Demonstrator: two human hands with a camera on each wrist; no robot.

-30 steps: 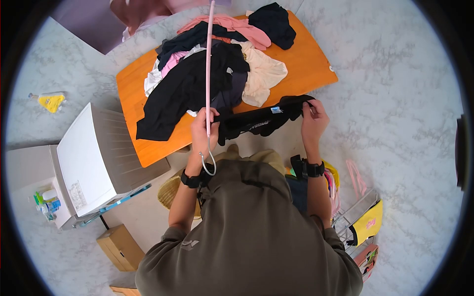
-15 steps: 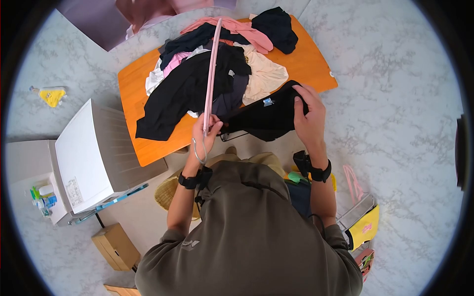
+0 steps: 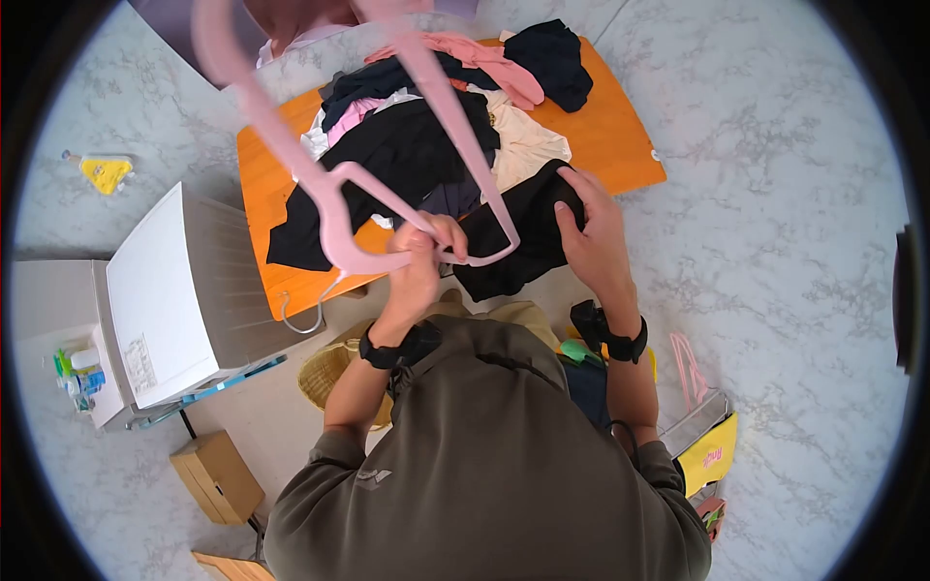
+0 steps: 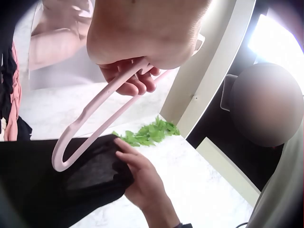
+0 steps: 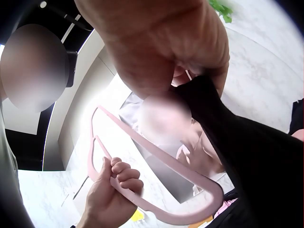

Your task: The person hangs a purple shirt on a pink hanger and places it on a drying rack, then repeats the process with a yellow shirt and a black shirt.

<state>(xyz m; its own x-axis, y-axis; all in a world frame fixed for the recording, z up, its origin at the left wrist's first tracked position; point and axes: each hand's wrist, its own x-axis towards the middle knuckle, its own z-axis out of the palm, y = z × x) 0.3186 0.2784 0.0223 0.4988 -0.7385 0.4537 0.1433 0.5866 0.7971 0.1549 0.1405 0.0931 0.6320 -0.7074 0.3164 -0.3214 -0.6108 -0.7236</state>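
Observation:
A pink clothes hanger (image 3: 334, 228) with a metal hook is gripped by my left hand (image 3: 417, 271), its fingers curled round the bar. My right hand (image 3: 593, 242) pinches the edge of a black garment (image 3: 542, 213), which hangs in front of the table. In the head view one end of the hanger overlaps this garment. The right wrist view shows the cloth (image 5: 256, 156) gathered at the right fingers. The left wrist view has the hanger's rounded end (image 4: 59, 159) in front of the stretched cloth.
An orange table (image 3: 620, 145) bears a heap of clothes: a black garment (image 3: 300, 237), a cream one (image 3: 533, 155), a pink one (image 3: 499, 73) and a navy one (image 3: 552, 63). At left stand a white-topped appliance (image 3: 160, 290), a woven basket (image 3: 320, 373) and a cardboard box (image 3: 218, 474).
The hanger has turned from edge-on to broadside, its hook swinging left. My right hand has moved slightly left with the black garment, which was stretched wide between both hands and now hangs lower.

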